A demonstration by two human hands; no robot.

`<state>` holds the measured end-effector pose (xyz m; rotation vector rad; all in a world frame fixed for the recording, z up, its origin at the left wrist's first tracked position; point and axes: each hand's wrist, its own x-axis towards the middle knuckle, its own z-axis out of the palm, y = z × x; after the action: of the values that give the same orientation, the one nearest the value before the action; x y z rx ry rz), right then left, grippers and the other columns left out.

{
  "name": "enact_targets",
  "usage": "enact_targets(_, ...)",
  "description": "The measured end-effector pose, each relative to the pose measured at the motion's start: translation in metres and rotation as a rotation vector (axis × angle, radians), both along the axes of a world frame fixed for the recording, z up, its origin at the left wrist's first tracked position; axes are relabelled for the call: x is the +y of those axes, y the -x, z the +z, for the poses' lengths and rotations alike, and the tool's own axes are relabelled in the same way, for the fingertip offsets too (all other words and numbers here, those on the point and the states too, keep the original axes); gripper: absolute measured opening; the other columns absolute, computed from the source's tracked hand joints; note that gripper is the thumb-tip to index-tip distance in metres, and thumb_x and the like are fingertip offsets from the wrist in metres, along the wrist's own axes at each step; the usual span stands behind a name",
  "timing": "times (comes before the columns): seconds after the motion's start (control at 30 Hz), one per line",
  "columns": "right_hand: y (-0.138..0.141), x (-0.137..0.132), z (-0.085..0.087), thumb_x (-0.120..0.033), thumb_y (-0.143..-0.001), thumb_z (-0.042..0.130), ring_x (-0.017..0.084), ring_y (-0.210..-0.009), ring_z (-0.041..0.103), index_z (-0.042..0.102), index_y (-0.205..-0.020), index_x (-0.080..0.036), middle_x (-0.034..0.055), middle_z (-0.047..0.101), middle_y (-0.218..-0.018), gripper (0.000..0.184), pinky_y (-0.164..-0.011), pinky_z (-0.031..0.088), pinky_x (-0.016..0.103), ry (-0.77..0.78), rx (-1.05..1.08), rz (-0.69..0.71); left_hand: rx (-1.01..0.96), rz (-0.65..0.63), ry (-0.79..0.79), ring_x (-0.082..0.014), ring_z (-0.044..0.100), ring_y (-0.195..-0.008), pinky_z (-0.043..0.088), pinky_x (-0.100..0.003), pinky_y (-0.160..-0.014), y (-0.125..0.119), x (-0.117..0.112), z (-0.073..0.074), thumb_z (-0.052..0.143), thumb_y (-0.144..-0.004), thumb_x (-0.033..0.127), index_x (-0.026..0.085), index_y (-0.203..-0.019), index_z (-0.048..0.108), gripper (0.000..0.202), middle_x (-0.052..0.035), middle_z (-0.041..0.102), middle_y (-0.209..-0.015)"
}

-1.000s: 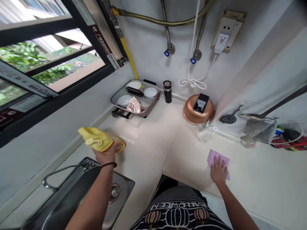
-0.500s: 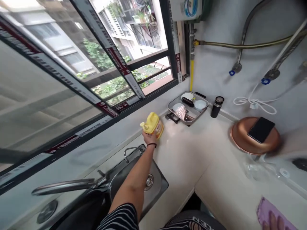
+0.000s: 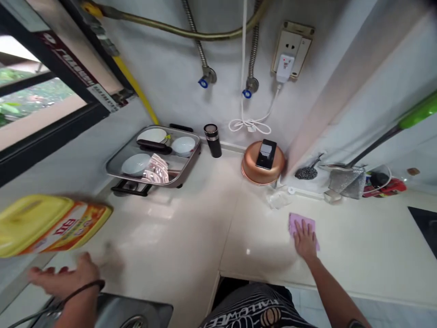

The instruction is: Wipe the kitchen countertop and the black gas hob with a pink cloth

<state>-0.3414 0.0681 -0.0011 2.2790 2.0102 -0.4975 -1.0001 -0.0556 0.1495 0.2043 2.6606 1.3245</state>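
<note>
Fingers [image 3: 41, 274] of your left hand [image 3: 68, 280] spread wide just below the blurred yellow bottle [image 3: 51, 225], not gripping it, while your right hand [image 3: 305, 239] lies flat on the pink cloth [image 3: 298, 222] on the tabletop [image 3: 191, 228].

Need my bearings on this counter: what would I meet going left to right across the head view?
Yellow bottle → dish tray → black flask → copper bowl → pink cloth under the right hand.
</note>
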Motion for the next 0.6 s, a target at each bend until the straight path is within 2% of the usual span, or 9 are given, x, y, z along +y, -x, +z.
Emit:
enact_targets(0.07,-0.025,0.045,0.011,-0.048,-0.107,0.018,0.032,-0.168,0.005,0.023,-0.171,-0.036,0.0015,0.010,-0.183,0.066,-0.133,0.012,0.061,0.065,-0.057,-0.188,0.039,0.061,0.056,-0.0485,0.056,-0.143,0.057,-0.070,-0.105,-0.018,-0.022,-0.032,0.065,-0.077,0.063,0.032,-0.155,0.034,0.089,-0.0137,0.051,-0.162)
enact_targets(0.13,-0.034,0.088,0.020,-0.049,-0.108,0.015,0.034,-0.168,0.006,0.013,-0.173,-0.036,0.0031,0.004,-0.184,0.066,-0.132,0.014,0.063,0.120,-0.069,-0.319,0.032,-0.009,0.048,-0.0499,0.057,-0.141,0.059,-0.068,-0.100,-0.041,-0.037,-0.062,0.064,-0.077,0.061,0.021,-0.154,0.037,0.092,-0.0225,0.054,-0.157)
enact_targets(0.2,-0.022,0.118,0.026,-0.048,-0.108,0.013,0.036,-0.167,0.006,0.006,-0.173,-0.036,0.0063,0.002,-0.183,0.066,-0.130,0.013,0.067,0.144,-0.065,-0.349,0.021,-0.065,0.005,-0.0479,0.058,-0.140,0.060,-0.065,-0.098,-0.068,-0.044,-0.083,0.064,-0.075,0.059,0.017,-0.154,0.038,0.094,-0.0238,0.057,-0.153)
enact_targets(0.23,-0.010,0.126,0.026,-0.048,-0.108,0.013,0.036,-0.167,0.005,0.005,-0.173,-0.036,0.0074,0.001,-0.183,0.066,-0.130,0.012,0.068,0.146,-0.062,-0.321,0.017,-0.085,-0.016,-0.0453,0.060,-0.138,0.061,-0.062,-0.097,-0.082,-0.044,-0.089,0.064,-0.073,0.058,0.016,-0.153,0.040,0.094,-0.0227,0.059,-0.151)
enact_targets(0.33,0.033,0.124,0.020,-0.048,-0.109,0.016,0.034,-0.168,0.003,0.010,-0.173,-0.037,0.0049,0.001,-0.184,0.065,-0.131,0.008,0.066,0.126,-0.050,-0.105,0.014,-0.179,-0.011,-0.0322,0.071,-0.113,0.062,-0.045,-0.083,-0.126,-0.033,-0.092,0.063,-0.073,0.054,0.018,-0.140,0.055,0.076,-0.0127,0.072,-0.125)
enact_targets(0.43,0.046,0.109,0.012,-0.048,-0.109,0.021,0.030,-0.169,0.001,0.014,-0.172,-0.041,-0.0028,0.004,-0.183,0.063,-0.134,0.005,0.059,0.077,-0.047,0.157,-0.013,-0.336,0.105,-0.0217,0.068,-0.083,0.054,-0.032,-0.072,-0.165,-0.018,-0.082,0.059,-0.078,0.049,0.022,-0.102,0.071,0.038,-0.0023,0.073,-0.086)
enact_targets(0.5,0.025,0.105,0.012,-0.048,-0.109,0.020,0.027,-0.169,0.000,0.010,-0.171,-0.044,-0.0071,0.004,-0.183,0.063,-0.134,0.005,0.056,0.087,-0.069,0.228,-0.002,-0.449,0.182,-0.0180,0.062,-0.070,0.046,-0.028,-0.066,-0.188,-0.011,-0.073,0.057,-0.080,0.048,0.023,-0.075,0.066,0.027,0.0004,0.064,-0.066)
enact_targets(0.53,0.005,0.105,0.013,-0.048,-0.109,0.018,0.026,-0.169,0.000,0.008,-0.171,-0.044,-0.0075,0.003,-0.183,0.063,-0.134,0.006,0.055,0.108,-0.084,0.212,0.022,-0.503,0.208,-0.0163,0.057,-0.064,0.042,-0.026,-0.062,-0.199,-0.010,-0.069,0.055,-0.082,0.048,0.023,-0.066,0.060,0.030,0.0011,0.058,-0.059)
enact_targets(0.6,-0.050,0.106,0.015,-0.049,-0.109,0.011,0.027,-0.169,0.002,0.003,-0.171,-0.042,-0.0047,0.001,-0.183,0.064,-0.134,0.009,0.057,0.149,-0.115,0.096,0.079,-0.576,0.247,-0.0136,0.046,-0.054,0.033,-0.026,-0.057,-0.217,-0.012,-0.064,0.052,-0.085,0.050,0.023,-0.055,0.049,0.040,0.0026,0.045,-0.050)
